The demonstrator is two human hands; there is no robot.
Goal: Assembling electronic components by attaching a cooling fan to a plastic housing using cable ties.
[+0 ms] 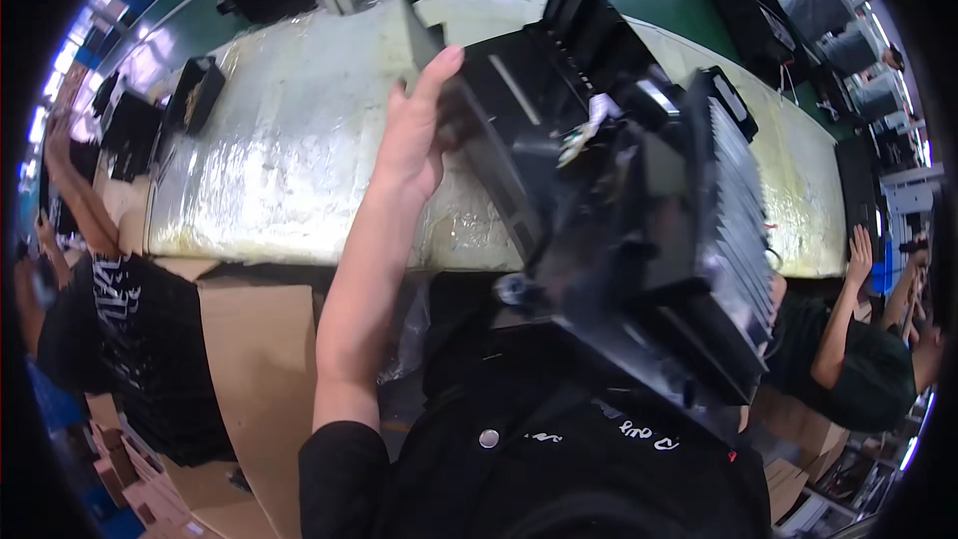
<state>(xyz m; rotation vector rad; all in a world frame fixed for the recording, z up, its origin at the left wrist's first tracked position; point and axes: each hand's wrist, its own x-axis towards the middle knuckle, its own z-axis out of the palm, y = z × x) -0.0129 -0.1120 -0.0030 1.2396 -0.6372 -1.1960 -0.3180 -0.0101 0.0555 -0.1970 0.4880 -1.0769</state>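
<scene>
Head view — a tilted black housing (619, 210) hangs over the table (299, 170); the left hand (409, 140) curls half-closed fingers against its left side, the right hand (776, 294) mostly hidden at its right — grip unclear.

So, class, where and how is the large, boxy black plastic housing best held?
Probably by its opposite outer edges, one hand from each side: the housing is broad and slanted, its left side, where the left hand holds it, looks straight, and pale wiring clutters its middle.
</scene>
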